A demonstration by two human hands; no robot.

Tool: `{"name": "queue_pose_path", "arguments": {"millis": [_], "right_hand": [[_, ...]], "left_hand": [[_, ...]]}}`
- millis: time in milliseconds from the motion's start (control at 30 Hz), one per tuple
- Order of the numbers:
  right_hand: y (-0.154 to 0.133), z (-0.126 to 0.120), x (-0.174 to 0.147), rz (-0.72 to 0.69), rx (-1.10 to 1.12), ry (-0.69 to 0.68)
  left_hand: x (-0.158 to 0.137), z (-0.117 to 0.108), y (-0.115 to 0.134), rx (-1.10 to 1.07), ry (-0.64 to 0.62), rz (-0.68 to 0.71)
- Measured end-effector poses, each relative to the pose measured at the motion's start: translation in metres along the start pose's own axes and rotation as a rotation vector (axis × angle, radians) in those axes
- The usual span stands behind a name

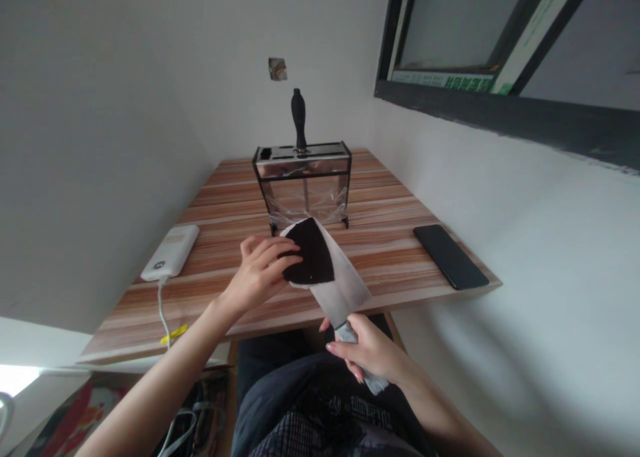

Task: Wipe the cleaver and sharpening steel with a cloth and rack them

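My right hand point(367, 350) is wrapped round the grey handle of a cleaver point(343, 287). The broad blade points up and to the left, above the table's front edge. A dark sheet with a pale edge point(313, 254) lies over the far part of the blade; what it is made of I cannot tell. My left hand point(267, 264) grips the left side of this sheet, fingers on top and thumb hidden. Just beyond the blade tip stands a knife holder point(305, 167) with clear sides, and a black-handled tool point(299, 117) sticks up out of it.
On the left of the wood-grain table point(385, 210) lies a white power bank point(171, 250) with a white cable point(161, 304) running down over the edge. A black phone point(450, 256) rests at the right corner. Walls close in on both sides, and a dark window frame point(450, 107) is upper right.
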State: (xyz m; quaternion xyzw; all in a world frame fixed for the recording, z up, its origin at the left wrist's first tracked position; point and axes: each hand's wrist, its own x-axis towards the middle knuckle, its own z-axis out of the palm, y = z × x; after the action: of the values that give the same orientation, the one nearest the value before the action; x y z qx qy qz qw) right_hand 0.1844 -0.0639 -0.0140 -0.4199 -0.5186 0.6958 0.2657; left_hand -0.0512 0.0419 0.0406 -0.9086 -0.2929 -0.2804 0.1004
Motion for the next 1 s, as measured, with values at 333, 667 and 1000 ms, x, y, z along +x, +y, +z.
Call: {"name": "queue_pose_path", "arguments": {"millis": [333,667,1000], "right_hand": [[0.0,0.002,0.002,0.009,0.008,0.004],[-0.005,0.006,0.004,0.02,0.008,0.034],[0.002,0.003,0.003,0.009,-0.004,0.003]], "left_hand": [[0.027,-0.005,-0.002,0.123,0.146,-0.18],[0.03,0.007,0.04,-0.189,0.035,-0.201],[0.029,0.009,0.029,-0.15,-0.17,0.221]]}}
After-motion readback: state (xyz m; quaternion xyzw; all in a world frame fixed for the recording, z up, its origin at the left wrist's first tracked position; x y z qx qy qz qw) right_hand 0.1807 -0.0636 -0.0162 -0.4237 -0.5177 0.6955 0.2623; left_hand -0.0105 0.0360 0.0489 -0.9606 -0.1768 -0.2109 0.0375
